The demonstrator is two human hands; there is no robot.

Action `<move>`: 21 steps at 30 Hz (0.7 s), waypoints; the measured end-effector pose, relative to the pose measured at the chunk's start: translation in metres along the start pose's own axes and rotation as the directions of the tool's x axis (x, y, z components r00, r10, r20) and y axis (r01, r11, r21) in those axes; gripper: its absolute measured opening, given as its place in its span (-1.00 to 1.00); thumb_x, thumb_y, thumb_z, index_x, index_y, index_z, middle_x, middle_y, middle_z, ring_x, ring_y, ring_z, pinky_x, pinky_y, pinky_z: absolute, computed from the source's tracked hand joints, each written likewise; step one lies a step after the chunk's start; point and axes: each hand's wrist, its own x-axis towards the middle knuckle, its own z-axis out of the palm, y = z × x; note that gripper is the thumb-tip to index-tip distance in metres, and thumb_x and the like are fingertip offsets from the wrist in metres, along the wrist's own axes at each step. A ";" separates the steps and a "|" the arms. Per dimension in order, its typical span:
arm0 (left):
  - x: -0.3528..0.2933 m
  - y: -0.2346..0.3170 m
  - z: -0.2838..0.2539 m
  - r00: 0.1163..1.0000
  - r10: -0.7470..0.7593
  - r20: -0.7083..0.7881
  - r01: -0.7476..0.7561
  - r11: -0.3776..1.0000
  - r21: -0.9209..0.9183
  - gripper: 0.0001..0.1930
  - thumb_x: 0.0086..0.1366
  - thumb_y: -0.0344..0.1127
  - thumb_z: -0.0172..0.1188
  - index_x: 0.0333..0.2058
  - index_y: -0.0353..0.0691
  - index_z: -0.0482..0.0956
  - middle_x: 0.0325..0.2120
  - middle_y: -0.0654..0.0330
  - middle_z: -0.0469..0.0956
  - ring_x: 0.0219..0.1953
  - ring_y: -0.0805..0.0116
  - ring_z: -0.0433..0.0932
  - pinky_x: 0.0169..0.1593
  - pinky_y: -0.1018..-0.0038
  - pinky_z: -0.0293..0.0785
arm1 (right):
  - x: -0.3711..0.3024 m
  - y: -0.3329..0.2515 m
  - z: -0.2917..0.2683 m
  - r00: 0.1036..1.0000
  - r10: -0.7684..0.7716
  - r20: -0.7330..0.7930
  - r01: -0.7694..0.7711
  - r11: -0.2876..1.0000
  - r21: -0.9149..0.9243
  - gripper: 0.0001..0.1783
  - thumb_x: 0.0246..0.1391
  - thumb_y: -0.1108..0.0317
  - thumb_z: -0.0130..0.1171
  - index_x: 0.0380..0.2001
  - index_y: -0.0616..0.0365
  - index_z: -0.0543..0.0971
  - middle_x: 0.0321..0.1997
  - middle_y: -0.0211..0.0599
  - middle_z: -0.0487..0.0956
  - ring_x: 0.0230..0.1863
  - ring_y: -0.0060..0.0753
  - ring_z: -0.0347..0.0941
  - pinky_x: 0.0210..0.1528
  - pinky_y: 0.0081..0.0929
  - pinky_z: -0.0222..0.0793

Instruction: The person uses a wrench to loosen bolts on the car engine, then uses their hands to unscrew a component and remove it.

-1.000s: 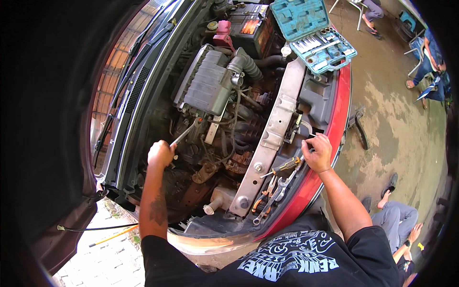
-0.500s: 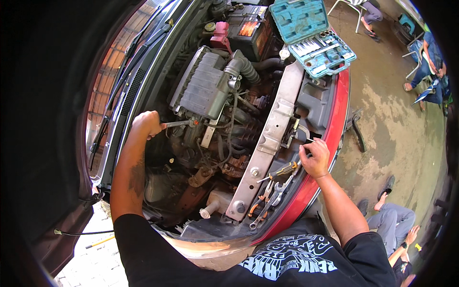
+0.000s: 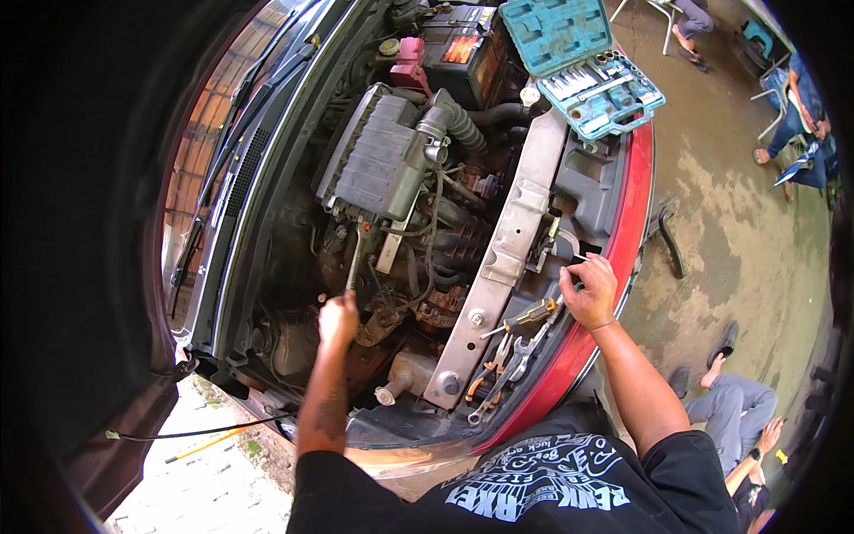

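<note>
My left hand (image 3: 339,321) is closed around the handle of a ratchet wrench (image 3: 357,258). The wrench's head, marked with a small red-orange spot, sits at the near edge of the dark grey air filter housing (image 3: 369,165). Over the front panel, my right hand (image 3: 590,292) has its fingers curled in beside the hood latch (image 3: 556,242); what they grip, if anything, is hidden. Just below that hand lie a screwdriver with a yellow-and-black handle (image 3: 531,313), orange-handled pliers (image 3: 487,374) and a combination wrench (image 3: 516,360).
An opened teal socket case (image 3: 614,120) rests on the far front corner, near the battery (image 3: 463,58). A silver crossmember (image 3: 507,240) spans the engine bay's front. Past the red bumper (image 3: 636,187), other people sit at right. A black hose (image 3: 672,245) lies on the floor.
My left hand has swung toward me and to the right, turning the wrench handle from pointing left to pointing down. My right hand has stayed almost in place.
</note>
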 end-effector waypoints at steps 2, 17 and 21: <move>-0.027 0.025 0.048 0.997 -0.073 -0.020 0.067 0.971 -0.228 -0.39 0.53 0.14 0.00 -0.28 -0.39 0.71 -0.29 -0.31 0.68 -0.09 -0.38 0.65 0.02 -0.07 0.54 | -0.001 -0.001 0.000 0.999 0.005 0.031 -0.005 1.000 -0.004 -0.84 -0.04 0.43 0.43 -0.54 0.09 0.60 -0.58 -0.28 0.53 -0.44 -0.11 0.51 0.09 -0.07 0.53; -0.222 0.031 0.075 0.990 -0.104 0.089 0.137 0.779 -0.612 -0.52 0.49 0.01 0.12 -0.39 -0.34 0.68 -0.54 -0.15 0.64 -0.40 -0.16 0.67 -0.29 0.07 0.52 | -0.007 -0.008 0.003 0.995 -0.036 0.098 0.041 0.997 -0.059 -0.88 0.06 0.37 0.40 -0.48 0.11 0.65 -0.53 -0.27 0.61 -0.36 -0.07 0.57 0.20 -0.06 0.46; -0.273 0.039 0.048 0.994 -0.080 0.080 0.107 0.889 -0.444 -0.57 0.46 0.05 0.17 -0.28 -0.27 0.70 -0.41 -0.15 0.69 -0.26 -0.22 0.67 -0.20 0.03 0.54 | -0.005 -0.008 0.001 0.990 -0.034 0.137 0.047 0.994 -0.095 -0.88 0.08 0.35 0.40 -0.46 0.10 0.66 -0.49 -0.29 0.62 -0.34 -0.08 0.56 0.14 -0.10 0.46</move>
